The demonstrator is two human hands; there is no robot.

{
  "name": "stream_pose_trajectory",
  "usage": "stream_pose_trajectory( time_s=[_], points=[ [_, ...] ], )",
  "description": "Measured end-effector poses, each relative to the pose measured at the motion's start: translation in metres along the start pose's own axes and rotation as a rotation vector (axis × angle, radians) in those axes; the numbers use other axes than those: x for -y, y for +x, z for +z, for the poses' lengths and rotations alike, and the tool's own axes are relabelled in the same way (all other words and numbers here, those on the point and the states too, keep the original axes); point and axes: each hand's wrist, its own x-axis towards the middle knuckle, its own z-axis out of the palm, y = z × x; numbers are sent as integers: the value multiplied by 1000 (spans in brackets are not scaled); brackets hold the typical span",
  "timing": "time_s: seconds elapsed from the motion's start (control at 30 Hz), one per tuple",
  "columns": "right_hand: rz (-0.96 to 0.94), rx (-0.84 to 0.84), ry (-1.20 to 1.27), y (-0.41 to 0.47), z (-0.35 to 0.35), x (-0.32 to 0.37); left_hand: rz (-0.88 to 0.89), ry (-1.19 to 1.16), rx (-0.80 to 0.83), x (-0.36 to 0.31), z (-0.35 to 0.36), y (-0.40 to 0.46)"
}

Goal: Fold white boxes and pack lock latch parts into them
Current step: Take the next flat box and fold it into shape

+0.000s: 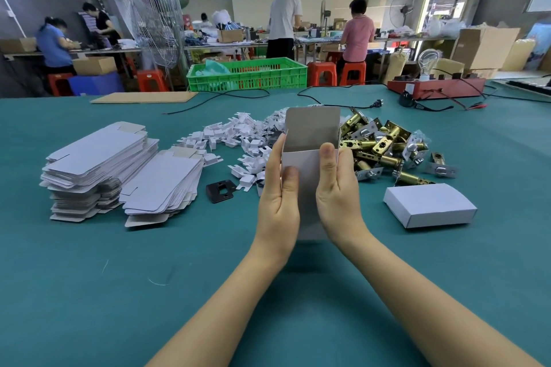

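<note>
A white box (310,140) stands upright above the green table, its top open and its lid flap raised. My left hand (280,194) grips its left side, thumb on the front face. My right hand (338,188) grips its right side, thumb near the upper front edge. Behind the box to the right lies a heap of brass lock latch parts (384,143). Two stacks of flat white box blanks (119,170) lie at the left. A folded, closed white box (429,204) lies on its side at the right.
A pile of small white card inserts (238,140) spreads behind my left hand. A black strike plate (220,190) lies near it. Cables, a red test board with a bulb (435,86), a cardboard sheet (143,97) and a green crate (247,73) stand at the far edge. People work at benches beyond.
</note>
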Motion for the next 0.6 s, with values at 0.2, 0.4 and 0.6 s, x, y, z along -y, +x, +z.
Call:
stream_pose_trajectory(
  time_s=[0.2, 0.4, 0.6],
  points=[
    [-5, 26, 7, -2, 2, -4, -50, 16, -70, -11, -1, 2],
    [-10, 32, -8, -3, 5, -3, -162, -46, -142, -27, -5, 11],
    [135, 97, 160, -7, 6, 3, -347, -161, -175, -37, -9, 18]
  ],
)
